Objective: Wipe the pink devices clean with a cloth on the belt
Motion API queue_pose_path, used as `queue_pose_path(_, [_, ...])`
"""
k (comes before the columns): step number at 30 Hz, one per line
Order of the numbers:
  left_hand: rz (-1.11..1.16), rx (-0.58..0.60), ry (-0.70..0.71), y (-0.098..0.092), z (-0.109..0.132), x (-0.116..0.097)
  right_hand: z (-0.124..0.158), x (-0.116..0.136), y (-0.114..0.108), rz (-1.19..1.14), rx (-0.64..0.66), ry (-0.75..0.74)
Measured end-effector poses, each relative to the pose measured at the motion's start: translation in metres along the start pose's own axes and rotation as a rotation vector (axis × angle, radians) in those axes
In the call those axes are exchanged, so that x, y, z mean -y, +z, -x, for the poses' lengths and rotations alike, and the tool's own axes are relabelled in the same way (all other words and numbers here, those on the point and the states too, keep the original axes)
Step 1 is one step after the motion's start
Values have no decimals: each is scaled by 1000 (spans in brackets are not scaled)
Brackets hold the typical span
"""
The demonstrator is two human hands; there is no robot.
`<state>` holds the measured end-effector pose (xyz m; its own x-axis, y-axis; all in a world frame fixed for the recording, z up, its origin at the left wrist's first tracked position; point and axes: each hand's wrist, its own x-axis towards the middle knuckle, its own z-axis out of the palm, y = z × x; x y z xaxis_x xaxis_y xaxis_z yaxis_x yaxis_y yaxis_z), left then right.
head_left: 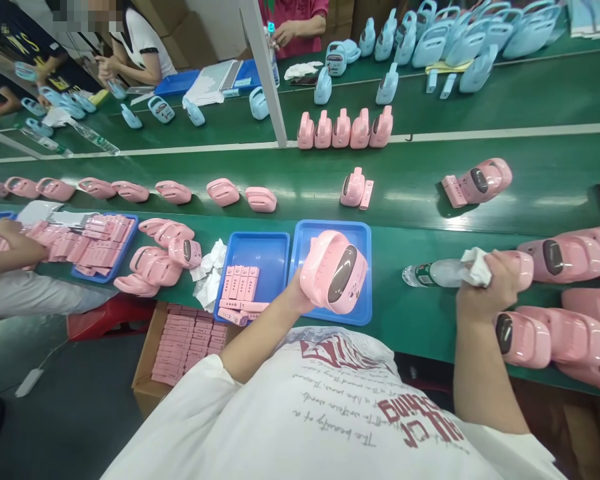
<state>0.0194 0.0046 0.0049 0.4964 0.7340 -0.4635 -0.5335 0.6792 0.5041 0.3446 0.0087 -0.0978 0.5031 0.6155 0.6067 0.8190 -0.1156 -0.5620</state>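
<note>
My left hand [300, 297] is wrapped round a pink plastic device [334, 272] with a looped handle and a dark oval window. It holds the device tilted above a blue tray [365, 313]. My right hand [487, 293] is closed on a crumpled white tissue [477, 268], beside a clear bottle [437, 273] lying on its side. A pink device [524, 268] sits right against that hand; whether the fingers touch it I cannot tell. Left of the held device, another blue tray [257, 247] carries several small pink bars [240, 283].
Pink devices [563, 257] crowd the right of the green table. A conveyor [300, 180] beyond carries more. Crumpled tissues [213, 270] and a box of pink bars [187, 343] are at left. Co-workers sit left and opposite, near blue devices [475, 40]; a white post [263, 73] rises between.
</note>
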Motion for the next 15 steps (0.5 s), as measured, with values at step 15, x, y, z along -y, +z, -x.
queue_pose_path(15, [-95,-44,119,4,-8,15,42,203,-39,-768,629,-505])
